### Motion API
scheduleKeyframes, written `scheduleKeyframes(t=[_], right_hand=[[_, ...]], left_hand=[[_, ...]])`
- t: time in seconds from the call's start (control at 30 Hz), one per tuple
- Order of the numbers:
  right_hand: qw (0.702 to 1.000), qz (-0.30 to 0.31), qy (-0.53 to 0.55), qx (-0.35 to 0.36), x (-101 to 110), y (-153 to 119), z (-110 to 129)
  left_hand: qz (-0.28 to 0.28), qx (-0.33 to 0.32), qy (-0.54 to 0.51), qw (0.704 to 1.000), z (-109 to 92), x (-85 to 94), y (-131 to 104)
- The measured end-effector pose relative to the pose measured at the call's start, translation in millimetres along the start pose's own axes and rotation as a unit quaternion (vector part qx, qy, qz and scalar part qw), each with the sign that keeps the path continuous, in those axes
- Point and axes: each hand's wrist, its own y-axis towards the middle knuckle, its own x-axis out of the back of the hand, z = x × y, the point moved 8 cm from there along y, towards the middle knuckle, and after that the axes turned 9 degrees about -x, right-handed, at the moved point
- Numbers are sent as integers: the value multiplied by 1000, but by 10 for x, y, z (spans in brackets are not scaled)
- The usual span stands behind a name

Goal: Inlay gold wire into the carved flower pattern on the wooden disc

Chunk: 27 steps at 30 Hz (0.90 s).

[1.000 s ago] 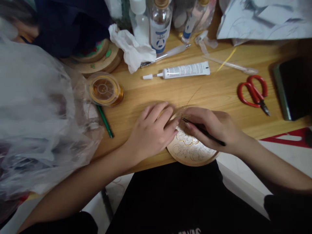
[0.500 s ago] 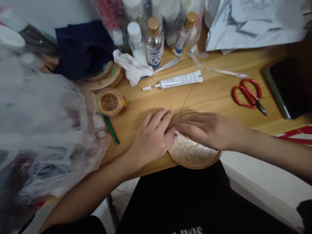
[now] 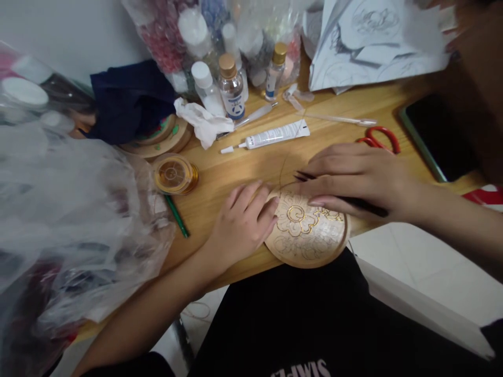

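A round, pale wooden disc point(image 3: 310, 243) lies at the table's front edge and juts past it. Drawn line patterns cover its face, with gold wire point(image 3: 295, 213) following some of them in a spiral and petal outline. My left hand point(image 3: 241, 220) grips the disc's left rim with bent fingers, the thumb side against the edge. Dark tweezers point(image 3: 304, 177) are held in my right hand point(image 3: 353, 178), their tips pointing left above the disc's far side. A thin loose wire end point(image 3: 282, 172) sticks up beyond the rim, close to my left fingertips.
A wire spool point(image 3: 175, 174) and a green stick point(image 3: 176, 215) lie left, beside plastic bags point(image 3: 78, 209). Behind are a white tube point(image 3: 277, 134), crumpled tissue point(image 3: 204, 121) and bottles point(image 3: 232, 89). Red-handled scissors point(image 3: 383, 137) and a phone point(image 3: 440, 137) are right.
My right hand has moved right and away from my left fingers, uncovering the gold spiral and showing the tweezers. My left hand stays at the rim. The whole view has shifted slightly.
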Motion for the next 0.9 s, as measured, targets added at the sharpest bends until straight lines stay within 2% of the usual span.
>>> scheduleKeyframes(t=[0.07,0.17,0.23,0.3,0.43,0.6,0.9], right_hand=[[999,10,-31,-25,17,117,-19],[996,68,-16,-63,-63,276,-56],[994,83,-45,-45,-121,337,-38],[990,89,-112,1,-191,350,-6],[967,110,-218,75,-336,281,-41],[957,125,-247,90,-424,214,-158],[958,135,-243,70,-491,217,-178]], left_hand=[[-1,-4,1,1000,-6,3,-2],[0,-5,0,1000,-9,2,-8],[-1,-5,-1,1000,-11,-2,-13],[0,-6,1,1000,-15,-10,-17],[1,-4,-4,1000,-16,-30,-26],[-1,-5,-5,1000,-15,-27,-25],[-3,0,-12,1000,-12,-47,-34]])
